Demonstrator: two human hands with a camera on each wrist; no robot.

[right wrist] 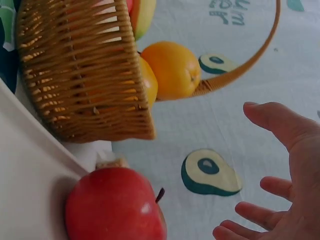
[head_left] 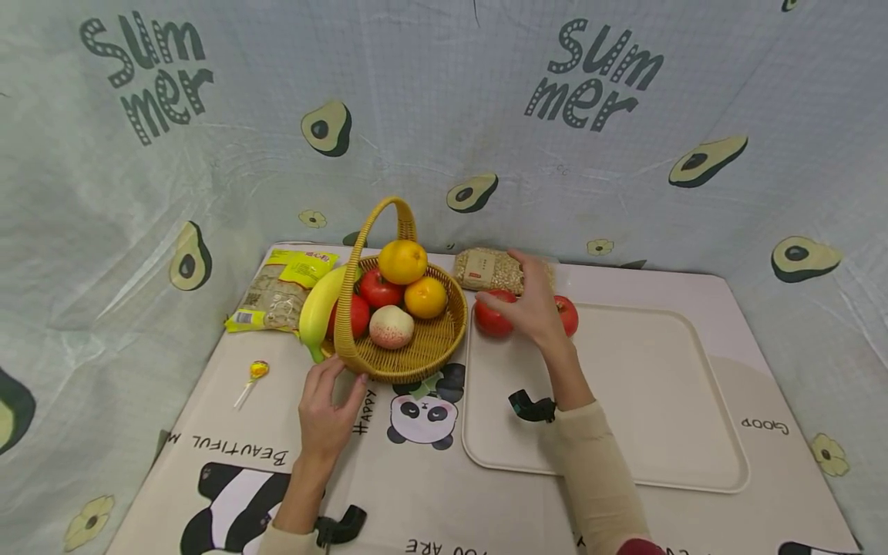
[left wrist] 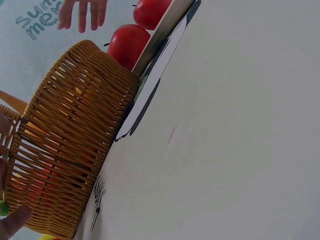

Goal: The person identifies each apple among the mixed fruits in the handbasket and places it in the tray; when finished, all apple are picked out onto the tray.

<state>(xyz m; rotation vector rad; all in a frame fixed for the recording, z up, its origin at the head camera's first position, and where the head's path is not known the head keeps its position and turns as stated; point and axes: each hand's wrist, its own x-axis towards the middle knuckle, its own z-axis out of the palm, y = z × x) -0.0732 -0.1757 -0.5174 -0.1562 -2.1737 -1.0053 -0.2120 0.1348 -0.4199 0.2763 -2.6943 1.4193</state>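
On table (head_left: 513, 509), resting spread left hand (head_left: 327, 408) against basket (head_left: 432, 361), probably to steady it, and poising right hand (head_left: 533, 304), spread, near apples (head_left: 492, 317) on tray (head_left: 645, 385).

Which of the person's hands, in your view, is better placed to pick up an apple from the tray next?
Probably the right hand: it hovers, empty, close to the red apples on the tray, while the left hand is at the basket, farther away.
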